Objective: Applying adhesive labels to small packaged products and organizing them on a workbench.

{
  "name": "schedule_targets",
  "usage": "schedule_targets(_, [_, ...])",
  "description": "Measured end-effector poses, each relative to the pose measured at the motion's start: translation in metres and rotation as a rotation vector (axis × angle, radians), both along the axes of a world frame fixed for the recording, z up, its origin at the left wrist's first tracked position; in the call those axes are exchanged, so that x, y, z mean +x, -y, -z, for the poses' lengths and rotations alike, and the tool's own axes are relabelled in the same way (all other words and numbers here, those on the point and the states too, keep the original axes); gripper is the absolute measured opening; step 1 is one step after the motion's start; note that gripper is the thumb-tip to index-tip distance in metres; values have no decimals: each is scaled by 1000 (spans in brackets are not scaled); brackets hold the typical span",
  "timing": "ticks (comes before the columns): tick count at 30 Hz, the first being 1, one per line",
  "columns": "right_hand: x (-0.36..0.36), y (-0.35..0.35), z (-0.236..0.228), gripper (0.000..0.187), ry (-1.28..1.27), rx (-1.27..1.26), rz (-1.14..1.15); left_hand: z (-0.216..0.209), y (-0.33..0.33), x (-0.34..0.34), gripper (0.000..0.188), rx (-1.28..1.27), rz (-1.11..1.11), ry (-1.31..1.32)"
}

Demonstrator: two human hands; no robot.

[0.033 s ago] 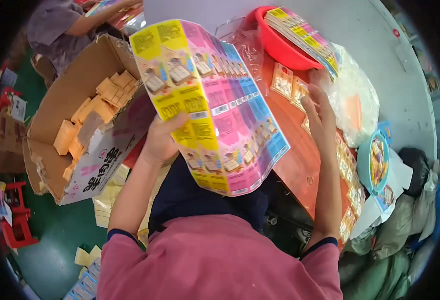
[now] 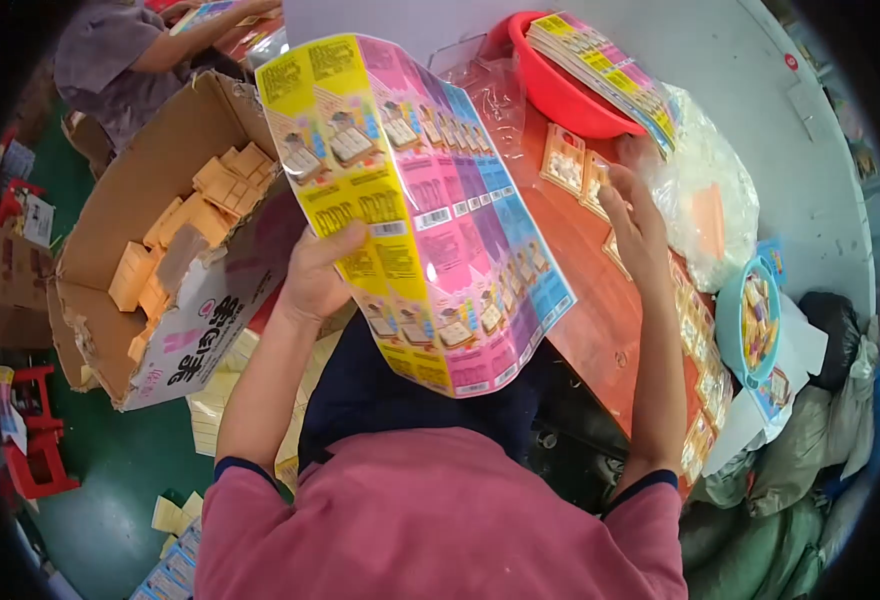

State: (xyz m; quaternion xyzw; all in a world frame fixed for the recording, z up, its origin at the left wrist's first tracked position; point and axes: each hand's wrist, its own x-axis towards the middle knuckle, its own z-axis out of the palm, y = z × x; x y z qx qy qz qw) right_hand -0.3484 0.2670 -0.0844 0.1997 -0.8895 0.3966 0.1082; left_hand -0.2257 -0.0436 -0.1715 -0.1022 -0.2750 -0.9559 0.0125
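Note:
My left hand (image 2: 318,270) is closed on the left edge of a large printed sheet (image 2: 430,210), its thumb lying over the front. Yellow, pink, purple and blue bands of repeated pictures and barcodes cover the sheet, which bends gently above my lap. On the right, my right hand (image 2: 640,228) hovers over the table with its fingers apart and loosely curled, and I see nothing in it. Beneath and beside that hand runs a row of small orange trays with pale pieces (image 2: 563,160) on the red-brown table (image 2: 585,330).
A red basin (image 2: 560,95) at the back holds a stack of similar printed sheets (image 2: 605,65). Beside it lies a clear plastic bag (image 2: 710,180). A turquoise basket (image 2: 747,325) of small pieces stands right. At left is a cardboard box (image 2: 110,225) of orange trays; a co-worker (image 2: 115,75) sits beyond.
The sheet has shifted very slightly left with my left hand. My right hand has moved a little, its fingers slightly more curled.

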Motion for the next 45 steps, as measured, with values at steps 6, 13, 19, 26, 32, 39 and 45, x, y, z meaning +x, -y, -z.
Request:
schedule_targets(6, [-13,18,42,52,500,-74,-198,8,25,-4,46,94,34,-46])
schedule_targets(13, [5,48,86,53,998,-634,-386,20,25,2,48,200,102,-29])
schedule_targets(19, [18,10,65,57,634,-963,-239,-3,27,-5,50,-224,-157,160])
schedule_targets(26, [27,-46,47,51,427,-920,-62,-19,5,-1,65,-546,-404,94])
schedule_targets(32, [61,-74,7,59,470,-828,-305,-50,0,10,55,-1065,-274,26])
schedule_targets(39, [74,-88,-12,48,343,-298,-76,-94,-5,14,21,-1766,-1020,-451])
schedule_targets(45, [58,-39,-27,36,-315,118,258,-146,3,41,19,-1732,-864,-342])
